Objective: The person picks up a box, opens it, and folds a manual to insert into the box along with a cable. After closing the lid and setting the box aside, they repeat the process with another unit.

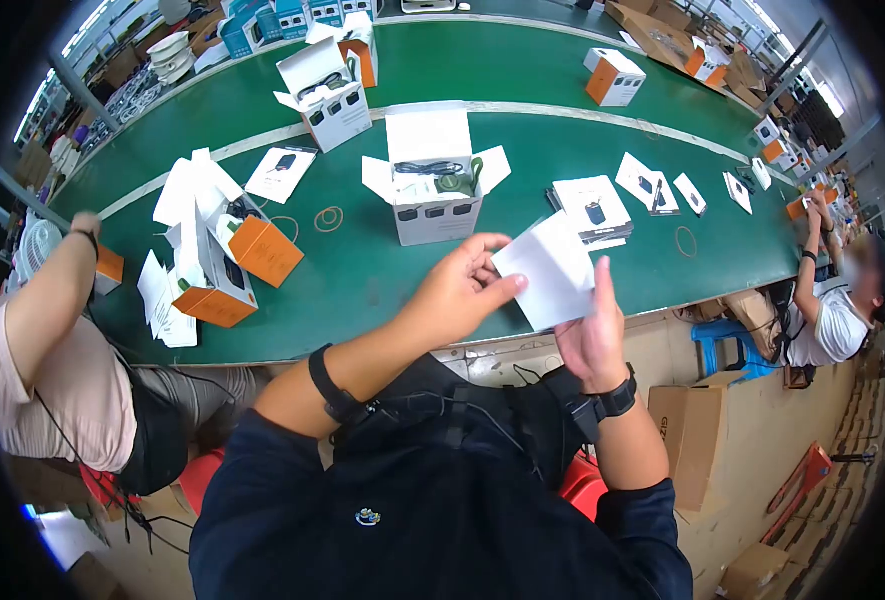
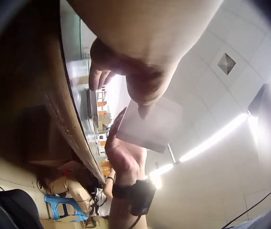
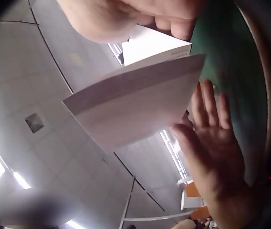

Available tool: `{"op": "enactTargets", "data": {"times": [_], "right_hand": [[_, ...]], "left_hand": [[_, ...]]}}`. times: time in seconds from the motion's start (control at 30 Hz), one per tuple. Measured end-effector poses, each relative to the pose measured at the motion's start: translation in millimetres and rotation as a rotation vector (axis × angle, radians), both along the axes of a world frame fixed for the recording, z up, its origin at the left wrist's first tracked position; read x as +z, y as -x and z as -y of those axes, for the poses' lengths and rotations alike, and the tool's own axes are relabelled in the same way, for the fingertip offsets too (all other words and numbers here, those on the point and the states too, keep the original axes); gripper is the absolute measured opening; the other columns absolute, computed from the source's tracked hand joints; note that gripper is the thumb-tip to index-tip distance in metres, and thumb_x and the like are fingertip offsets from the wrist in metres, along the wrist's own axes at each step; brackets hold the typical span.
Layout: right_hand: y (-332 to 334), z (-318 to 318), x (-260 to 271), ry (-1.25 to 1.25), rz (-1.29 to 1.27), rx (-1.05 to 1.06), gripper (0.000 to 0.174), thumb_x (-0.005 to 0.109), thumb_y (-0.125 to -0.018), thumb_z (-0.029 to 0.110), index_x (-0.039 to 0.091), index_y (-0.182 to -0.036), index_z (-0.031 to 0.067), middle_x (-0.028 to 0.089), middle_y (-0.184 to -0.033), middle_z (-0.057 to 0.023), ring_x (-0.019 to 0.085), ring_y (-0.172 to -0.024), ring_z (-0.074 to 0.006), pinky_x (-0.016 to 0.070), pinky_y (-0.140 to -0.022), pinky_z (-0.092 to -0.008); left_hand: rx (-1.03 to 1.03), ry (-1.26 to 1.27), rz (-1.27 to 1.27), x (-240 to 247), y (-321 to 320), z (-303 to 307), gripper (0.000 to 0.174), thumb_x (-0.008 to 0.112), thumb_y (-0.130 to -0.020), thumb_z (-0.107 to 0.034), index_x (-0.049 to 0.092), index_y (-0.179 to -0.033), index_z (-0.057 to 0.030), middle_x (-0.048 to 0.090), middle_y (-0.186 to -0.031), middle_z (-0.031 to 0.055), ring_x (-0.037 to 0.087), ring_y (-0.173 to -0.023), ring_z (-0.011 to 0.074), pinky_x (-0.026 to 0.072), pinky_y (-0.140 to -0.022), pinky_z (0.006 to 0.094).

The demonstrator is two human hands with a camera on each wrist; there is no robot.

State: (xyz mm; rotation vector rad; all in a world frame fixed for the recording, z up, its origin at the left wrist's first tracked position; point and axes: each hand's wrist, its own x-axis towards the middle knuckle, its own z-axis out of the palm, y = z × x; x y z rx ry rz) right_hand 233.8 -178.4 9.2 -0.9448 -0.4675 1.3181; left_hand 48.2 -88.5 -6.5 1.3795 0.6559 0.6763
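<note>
A folded white paper [image 1: 547,270] is held up over the table's near edge. My left hand [image 1: 462,290] pinches its left side, thumb on the near face. My right hand [image 1: 592,335] is palm up at its right side, thumb extended and the other fingers largely hidden behind it. In the left wrist view the paper [image 2: 150,124] lies between my left hand [image 2: 135,67] and right hand [image 2: 128,155]. The right wrist view shows the folded paper [image 3: 140,95] with small print inside, my right hand [image 3: 140,19] above and my left hand [image 3: 216,148] beside it.
An open white box [image 1: 437,222] with cables and a green item stands ahead. More open boxes [image 1: 212,285] are at left, stacked booklets [image 1: 592,210] at right. The green table [image 1: 362,300] also bears rubber bands. People sit on both sides.
</note>
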Motion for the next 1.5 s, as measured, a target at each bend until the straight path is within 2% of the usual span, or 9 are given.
{"op": "enactTargets", "data": {"times": [0.03,0.23,0.53,0.77,0.93,1.1,1.3,1.4,1.5], "right_hand": [[2.8,2.0,-5.8,-0.056,-0.049,-0.033,0.053,0.037,-0.112,0.040,0.045,-0.144,-0.0012,0.060,-0.137,-0.0159,0.062,-0.124,-0.0281,0.0549,-0.099,-0.0420],[3.4,12.2,-14.6,-0.285,0.319,0.196,0.084,0.076,-0.092,0.040,0.031,-0.154,0.0047,0.059,-0.136,-0.0152,0.065,-0.121,-0.0301,0.0632,-0.082,-0.0424],[-5.6,5.7,-0.9,-0.134,0.528,0.354,0.029,0.059,-0.106,0.018,0.064,-0.123,-0.0042,0.071,-0.109,-0.0054,0.065,-0.097,-0.0099,0.0537,-0.086,-0.0273],[-19.8,13.5,-10.8,-0.119,0.543,0.405,0.047,0.067,-0.101,0.027,0.059,-0.134,-0.0049,0.071,-0.115,-0.0099,0.068,-0.100,-0.0139,0.0557,-0.087,-0.0307],[-18.1,13.4,18.6,-0.235,-0.169,0.733,0.082,0.073,-0.091,0.051,0.049,-0.145,-0.0053,0.066,-0.128,-0.0249,0.074,-0.098,-0.0265,0.0594,-0.088,-0.0383],[-9.8,8.9,25.1,0.038,0.340,0.654,0.031,0.057,-0.106,0.014,0.062,-0.128,-0.0069,0.075,-0.095,-0.0129,0.073,-0.078,-0.0166,0.0598,-0.070,-0.0290],[-11.4,8.2,26.0,0.061,0.370,0.648,0.031,0.060,-0.105,0.017,0.064,-0.125,-0.0064,0.074,-0.097,-0.0109,0.072,-0.077,-0.0131,0.0588,-0.069,-0.0266],[-9.7,8.8,28.3,0.090,0.472,0.635,0.030,0.061,-0.105,0.017,0.065,-0.124,-0.0054,0.074,-0.097,-0.0093,0.072,-0.076,-0.0122,0.0578,-0.067,-0.0253],[-6.5,7.3,34.5,0.077,0.574,0.682,0.029,0.061,-0.104,0.018,0.067,-0.123,-0.0040,0.074,-0.095,-0.0070,0.072,-0.075,-0.0108,0.0558,-0.064,-0.0230]], "left_hand": [[0.035,0.015,0.103,2.7,-2.4,1.9,0.030,0.072,-0.098,-0.016,0.059,-0.120,0.0012,0.067,-0.092,0.0022,0.058,-0.080,0.0053,0.0491,-0.073,0.0229],[0.144,0.102,0.076,5.4,13.4,5.9,0.020,0.069,-0.100,-0.019,0.061,-0.107,-0.0021,0.069,-0.089,0.0035,0.062,-0.069,0.0083,0.0469,-0.060,0.0220],[-0.179,0.155,-0.050,22.2,32.5,5.9,0.025,0.062,-0.104,-0.018,0.062,-0.120,0.0008,0.071,-0.088,0.0039,0.063,-0.068,0.0065,0.0461,-0.055,0.0210],[-0.249,0.124,0.091,23.4,42.3,11.2,0.029,0.054,-0.103,-0.005,0.067,-0.129,-0.0013,0.072,-0.089,0.0060,0.063,-0.066,0.0073,0.0487,-0.056,0.0225],[-0.183,-0.077,0.093,18.3,47.8,10.0,0.035,0.046,-0.096,0.008,0.075,-0.113,-0.0030,0.072,-0.093,0.0076,0.065,-0.072,0.0100,0.0492,-0.060,0.0237],[-0.189,-0.411,-0.001,19.9,46.1,5.0,0.041,0.044,-0.088,0.015,0.077,-0.107,-0.0011,0.072,-0.096,0.0098,0.066,-0.081,0.0132,0.0496,-0.067,0.0258],[-0.136,-0.521,0.014,14.7,43.0,6.9,0.037,0.046,-0.090,0.012,0.076,-0.107,-0.0014,0.073,-0.100,0.0119,0.068,-0.087,0.0154,0.0521,-0.075,0.0281],[0.016,-0.095,0.085,26.6,38.1,12.2,0.026,0.054,-0.096,0.002,0.075,-0.111,-0.0018,0.074,-0.100,0.0132,0.069,-0.087,0.0172,0.0531,-0.076,0.0293],[-0.170,-0.607,-0.346,54.1,38.2,7.2,0.023,0.061,-0.101,-0.017,0.072,-0.115,-0.0023,0.074,-0.093,0.0145,0.071,-0.081,0.0241,0.0541,-0.072,0.0344]]}}
